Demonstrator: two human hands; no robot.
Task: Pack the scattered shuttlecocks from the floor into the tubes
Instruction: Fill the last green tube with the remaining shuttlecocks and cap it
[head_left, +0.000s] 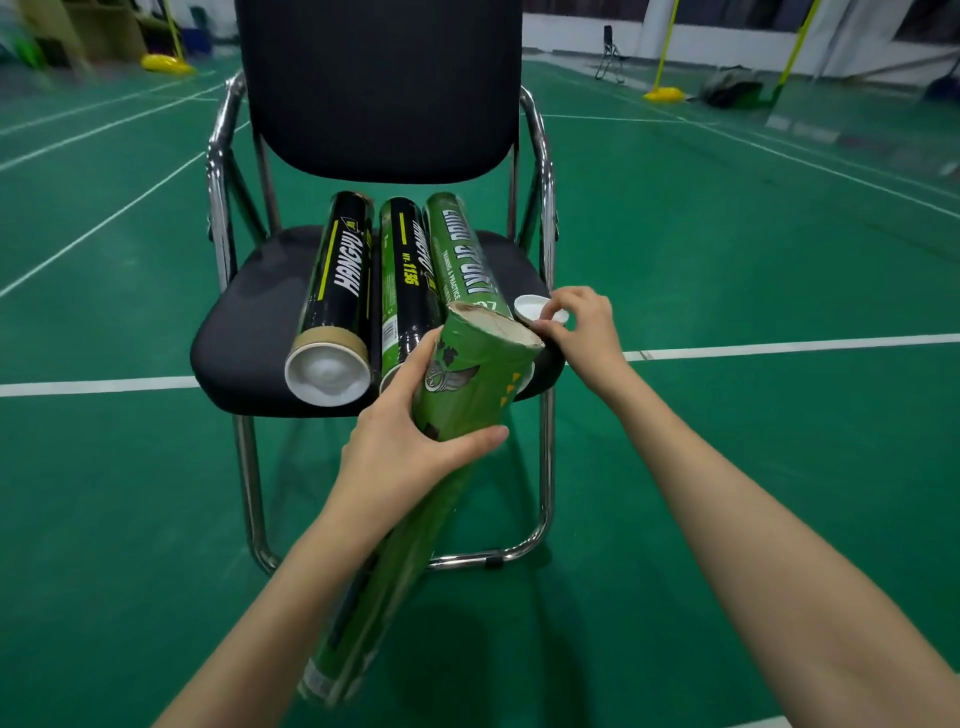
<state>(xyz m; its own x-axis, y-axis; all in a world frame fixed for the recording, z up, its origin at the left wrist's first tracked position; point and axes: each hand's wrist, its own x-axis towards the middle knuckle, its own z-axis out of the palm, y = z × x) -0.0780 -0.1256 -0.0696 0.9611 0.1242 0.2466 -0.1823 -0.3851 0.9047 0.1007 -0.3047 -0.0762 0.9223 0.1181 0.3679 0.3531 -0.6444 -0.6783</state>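
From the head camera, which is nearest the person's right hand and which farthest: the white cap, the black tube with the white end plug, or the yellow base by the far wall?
1. White cap, under the right hand fingers, on the seat's right edge.
2. Black tube, on the seat's left side.
3. Yellow base, far back on the right.

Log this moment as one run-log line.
left hand: grips open green tube | right hand: pinches white cap over chair seat | shuttlecocks: none visible
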